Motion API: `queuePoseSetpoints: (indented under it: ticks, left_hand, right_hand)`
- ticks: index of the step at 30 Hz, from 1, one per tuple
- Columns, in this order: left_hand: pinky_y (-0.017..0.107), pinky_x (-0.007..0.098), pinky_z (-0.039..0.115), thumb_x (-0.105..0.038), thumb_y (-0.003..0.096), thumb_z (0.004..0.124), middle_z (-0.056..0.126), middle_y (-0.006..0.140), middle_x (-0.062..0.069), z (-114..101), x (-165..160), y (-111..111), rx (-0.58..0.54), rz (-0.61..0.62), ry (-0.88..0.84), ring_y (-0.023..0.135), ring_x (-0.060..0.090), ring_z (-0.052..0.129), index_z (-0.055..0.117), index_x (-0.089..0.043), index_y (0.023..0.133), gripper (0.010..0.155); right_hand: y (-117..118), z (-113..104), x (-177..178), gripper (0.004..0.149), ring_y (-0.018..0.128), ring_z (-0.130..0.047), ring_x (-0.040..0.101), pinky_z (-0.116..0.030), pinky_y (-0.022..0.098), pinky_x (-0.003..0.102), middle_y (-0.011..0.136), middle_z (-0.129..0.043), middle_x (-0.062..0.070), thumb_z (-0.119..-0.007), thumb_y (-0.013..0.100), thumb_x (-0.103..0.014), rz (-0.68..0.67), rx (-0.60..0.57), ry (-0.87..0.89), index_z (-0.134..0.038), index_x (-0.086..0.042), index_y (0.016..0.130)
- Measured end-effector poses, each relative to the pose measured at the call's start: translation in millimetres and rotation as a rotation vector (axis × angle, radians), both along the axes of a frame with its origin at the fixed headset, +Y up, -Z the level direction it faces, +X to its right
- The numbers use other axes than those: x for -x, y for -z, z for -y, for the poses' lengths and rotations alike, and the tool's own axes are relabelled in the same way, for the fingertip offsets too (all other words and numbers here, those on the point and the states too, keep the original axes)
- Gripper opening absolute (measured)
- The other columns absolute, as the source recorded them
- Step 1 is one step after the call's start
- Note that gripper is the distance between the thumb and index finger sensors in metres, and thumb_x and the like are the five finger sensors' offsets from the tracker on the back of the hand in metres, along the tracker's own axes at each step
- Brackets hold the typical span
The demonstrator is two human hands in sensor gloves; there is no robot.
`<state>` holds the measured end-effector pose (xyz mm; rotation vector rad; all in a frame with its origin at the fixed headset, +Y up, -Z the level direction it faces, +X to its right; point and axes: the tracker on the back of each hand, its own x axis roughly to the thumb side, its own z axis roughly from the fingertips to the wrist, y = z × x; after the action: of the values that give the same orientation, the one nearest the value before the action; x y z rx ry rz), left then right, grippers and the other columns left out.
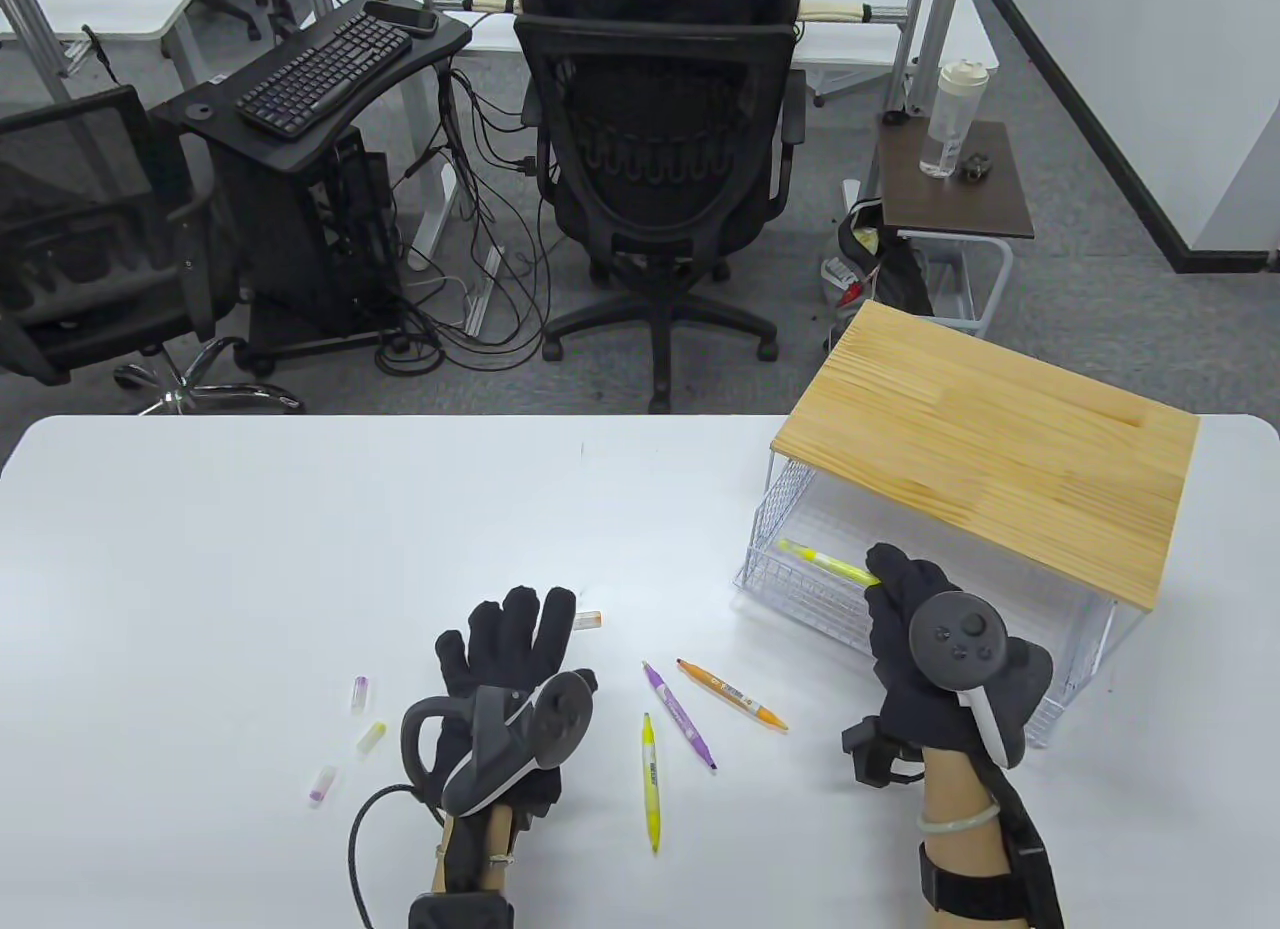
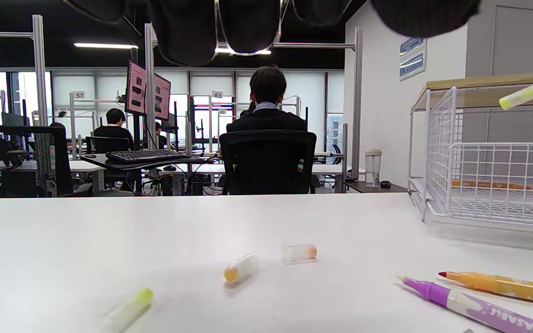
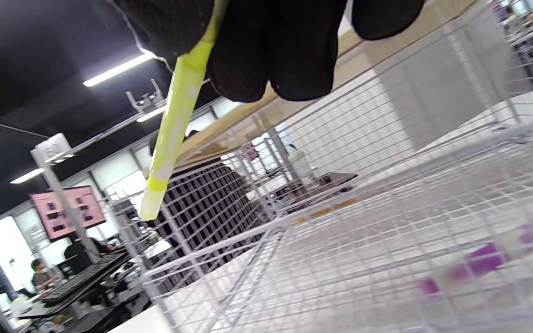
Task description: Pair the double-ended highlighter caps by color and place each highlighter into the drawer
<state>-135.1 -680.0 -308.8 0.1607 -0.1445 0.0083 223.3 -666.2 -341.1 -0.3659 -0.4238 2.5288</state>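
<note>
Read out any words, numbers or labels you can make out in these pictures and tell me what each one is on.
"ERASABLE": purple highlighter, left wrist view, first letters uncertain.
"57": sign on a frame post.
"61": sign on another post.
Print on the orange highlighter and the yellow highlighter on the table: too small to read.

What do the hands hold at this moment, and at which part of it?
The right hand pinches a yellow highlighter at one end, above the wire drawer. The left hand holds nothing; its fingers are spread over the table.
</note>
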Motion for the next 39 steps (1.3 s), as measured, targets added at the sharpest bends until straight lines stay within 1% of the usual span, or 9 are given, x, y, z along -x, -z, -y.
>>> queuePoseSetpoints:
  ticks: [9, 15, 17, 19, 21, 25, 27, 34, 39]
  left_hand:
    - [0.070, 0.075, 0.049, -0.052, 0.0490, 0.063, 0.056, 0.121, 0.018, 2.7, -3.6, 1.5, 0.036, 0.007, 0.026, 0.105, 0.051, 0.066, 0.045, -0.024, 0.115, 0.074]
    - [0.070, 0.075, 0.049, -0.051, 0.0492, 0.063, 0.056, 0.121, 0.018, 1.9, -2.6, 1.9, 0.043, 0.008, 0.019, 0.105, 0.051, 0.066, 0.045, -0.024, 0.115, 0.074]
    - [0.070, 0.075, 0.049, -0.051, 0.0492, 0.063, 0.056, 0.121, 0.018, 2.1, -2.1, 2.1, 0.046, 0.008, 0.019, 0.105, 0.051, 0.066, 0.046, -0.024, 0.115, 0.073]
    - [0.070, 0.075, 0.049, -0.051, 0.0492, 0.063, 0.056, 0.121, 0.018, 1.9, -2.5, 1.7, 0.046, 0.005, 0.026, 0.105, 0.051, 0.066, 0.046, -0.024, 0.115, 0.073]
    - [0.070, 0.075, 0.049, -0.051, 0.0493, 0.063, 0.056, 0.121, 0.018, 0.9, -3.9, 0.8, 0.045, 0.008, 0.029, 0.105, 0.051, 0.066, 0.046, -0.024, 0.115, 0.073]
    - [0.070, 0.075, 0.049, -0.051, 0.0492, 0.063, 0.057, 0.121, 0.017, -1.3, -7.2, -2.0, 0.033, 0.020, 0.034, 0.105, 0.051, 0.066, 0.046, -0.024, 0.115, 0.073]
    - [0.070, 0.075, 0.049, -0.051, 0.0492, 0.063, 0.057, 0.121, 0.017, -1.7, -8.3, -2.6, 0.032, 0.022, 0.036, 0.105, 0.050, 0.066, 0.046, -0.024, 0.115, 0.073]
    - [0.070, 0.075, 0.049, -0.051, 0.0494, 0.063, 0.056, 0.121, 0.017, 4.6, -13.1, 1.3, 0.068, 0.024, 0.058, 0.105, 0.050, 0.066, 0.047, -0.024, 0.115, 0.073]
    - [0.070, 0.075, 0.049, -0.051, 0.0493, 0.063, 0.057, 0.121, 0.017, 9.9, -11.5, 4.2, 0.092, 0.011, 0.079, 0.105, 0.050, 0.067, 0.047, -0.024, 0.115, 0.073]
  right_hand:
    - [32.3, 49.2, -7.3, 0.042, 0.101, -0.074, 0.044, -0.048, 0.074, 0.071, 0.112, -0.070, 0.003, -0.067, 0.059, -0.028, 0.079, 0.199, -0.084, -0.071, -0.032, 0.101]
    - [22.1, 34.8, 4.9, 0.047, 0.109, -0.056, 0.050, -0.037, 0.073, 0.074, 0.122, -0.053, 0.007, -0.068, 0.059, -0.038, 0.098, 0.106, -0.145, -0.063, -0.032, 0.105]
    - [16.0, 27.9, 19.7, 0.048, 0.108, -0.059, 0.047, -0.038, 0.075, 0.072, 0.120, -0.057, 0.005, -0.068, 0.059, -0.041, 0.045, 0.077, -0.167, -0.062, -0.032, 0.105]
    - [11.4, 25.8, 37.8, 0.047, 0.100, -0.077, 0.036, -0.048, 0.077, 0.068, 0.111, -0.072, -0.003, -0.069, 0.058, -0.044, -0.046, 0.074, -0.206, -0.064, -0.033, 0.103]
    - [10.7, 31.4, 58.3, 0.045, 0.094, -0.083, 0.029, -0.055, 0.078, 0.062, 0.106, -0.077, -0.007, -0.069, 0.057, -0.047, -0.199, 0.142, -0.236, -0.067, -0.036, 0.101]
    - [20.0, 51.8, 82.0, 0.051, 0.096, -0.078, 0.035, -0.052, 0.080, 0.062, 0.107, -0.076, 0.000, -0.071, 0.054, -0.050, -0.339, 0.356, -0.322, -0.068, -0.033, 0.102]
    - [24.8, 64.5, 84.7, 0.055, 0.098, -0.075, 0.038, -0.048, 0.082, 0.064, 0.109, -0.074, 0.003, -0.070, 0.053, -0.052, -0.336, 0.442, -0.383, -0.066, -0.031, 0.104]
    - [32.4, 91.6, 87.4, 0.073, 0.104, -0.059, 0.045, -0.034, 0.086, 0.068, 0.116, -0.061, 0.011, -0.069, 0.045, -0.062, -0.298, 0.536, -0.505, -0.064, -0.025, 0.108]
    - [31.7, 104.4, 98.3, 0.077, 0.103, -0.060, 0.048, -0.037, 0.081, 0.071, 0.116, -0.060, 0.014, -0.072, 0.040, -0.062, -0.330, 0.586, -0.540, -0.069, -0.022, 0.105]
